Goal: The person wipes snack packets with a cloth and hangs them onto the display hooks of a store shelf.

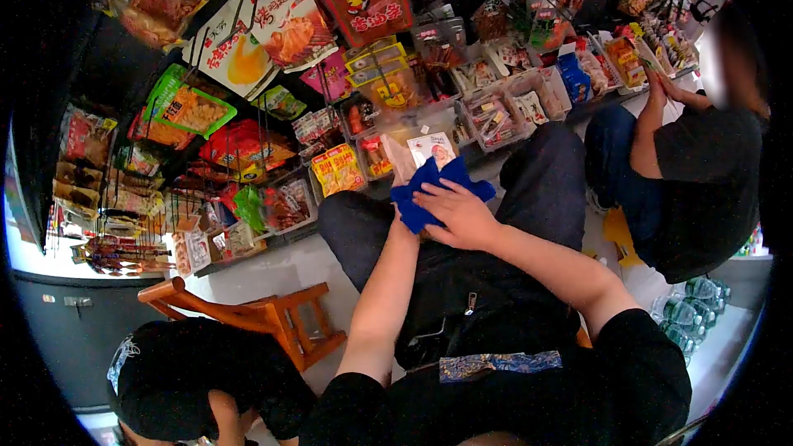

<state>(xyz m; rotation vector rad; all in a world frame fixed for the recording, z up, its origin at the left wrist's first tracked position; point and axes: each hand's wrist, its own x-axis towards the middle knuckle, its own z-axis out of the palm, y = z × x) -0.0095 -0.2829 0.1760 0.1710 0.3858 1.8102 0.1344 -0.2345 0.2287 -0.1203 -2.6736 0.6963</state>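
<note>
A packet with a white printed front (431, 149) is held upright over my lap, its lower part covered by a blue cloth (428, 190). My left hand (398, 163) supports the packet from its left side; the cloth covers most of that palm. My right hand (456, 213) lies over the cloth, fingers spread, pressing it against the packet. Just beyond, a clear plastic bin (450, 120) stands on the low shelf. Yellow snack packets (338, 169) sit in another bin to the left of my hands.
Hanging snack bags (256, 29) fill the rack ahead. Bins of small packets (496, 120) line the shelf. A person in black (702, 149) crouches right, another person (198, 372) is lower left near a wooden chair (285, 322). Water bottles (694, 310) stand lower right.
</note>
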